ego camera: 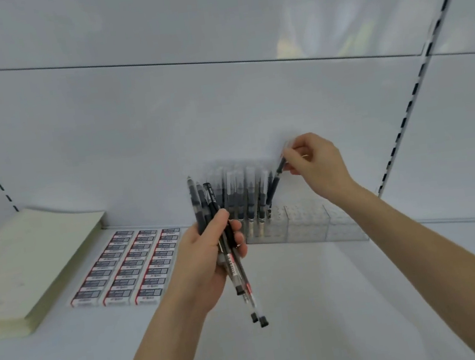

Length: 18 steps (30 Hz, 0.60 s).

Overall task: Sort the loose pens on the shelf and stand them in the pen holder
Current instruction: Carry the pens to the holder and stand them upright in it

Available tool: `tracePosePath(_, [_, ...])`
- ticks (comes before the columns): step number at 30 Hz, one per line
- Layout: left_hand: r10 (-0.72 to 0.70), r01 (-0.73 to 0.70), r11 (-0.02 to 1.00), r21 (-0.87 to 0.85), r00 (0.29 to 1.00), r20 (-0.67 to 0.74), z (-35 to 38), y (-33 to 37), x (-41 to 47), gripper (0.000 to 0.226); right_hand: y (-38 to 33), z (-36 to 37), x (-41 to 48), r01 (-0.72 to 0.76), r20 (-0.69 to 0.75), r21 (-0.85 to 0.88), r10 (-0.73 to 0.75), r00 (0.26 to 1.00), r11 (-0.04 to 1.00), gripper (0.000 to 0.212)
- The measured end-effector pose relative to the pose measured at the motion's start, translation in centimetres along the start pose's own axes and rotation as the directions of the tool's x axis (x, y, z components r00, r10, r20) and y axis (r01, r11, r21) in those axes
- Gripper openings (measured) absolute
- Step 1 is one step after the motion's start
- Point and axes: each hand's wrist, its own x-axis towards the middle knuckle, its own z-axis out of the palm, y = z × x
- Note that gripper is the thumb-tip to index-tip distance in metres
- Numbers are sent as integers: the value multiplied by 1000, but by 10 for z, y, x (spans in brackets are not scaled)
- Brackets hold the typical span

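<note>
Shelf [337, 302]: smooth white painted sheet, satin; back panel [161, 114]: same white finish, faint glossy reflections near top; holder [305, 225]: clear hard plastic, dotted texture; pens [233, 266]: glossy plastic barrels, clear and black; pad stack [29, 261]: matt pale-green paper; erasers [127, 267]: printed sleeves, slight sheen; upright [404, 127]: slotted, looks like painted metal.

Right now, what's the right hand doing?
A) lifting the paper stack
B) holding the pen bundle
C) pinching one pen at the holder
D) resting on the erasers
C: the right hand pinches the top of one pen whose lower end is at the holder; the left hand grips the bundle.
</note>
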Motion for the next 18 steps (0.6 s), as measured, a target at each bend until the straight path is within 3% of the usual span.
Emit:
tracePosePath(3, [18,-18,1000,-2,1000,-22,-1,0,0,10,-4,0,-1,53,49,-59,-50,998,997,20])
tracePosePath(8, [49,-49,999,4,998,-44,0,-4,-1,3,9,8,-8,100,137,-181,-75,988,978,3])
tracePosePath(10, [54,-53,998,30,998,-33,0,-4,-3,3,19,17,-14,79,189,-238,-33,981,968,9])
tracePosePath(15, [72,-72,993,89,997,11,-1,-4,-6,10,16,10,-21,-6,140,-251,43,989,968,22])
tracePosePath(18, [67,-74,990,117,996,65,2,-5,-8,11,-2,0,-37,-47,90,-103,57,994,994,12])
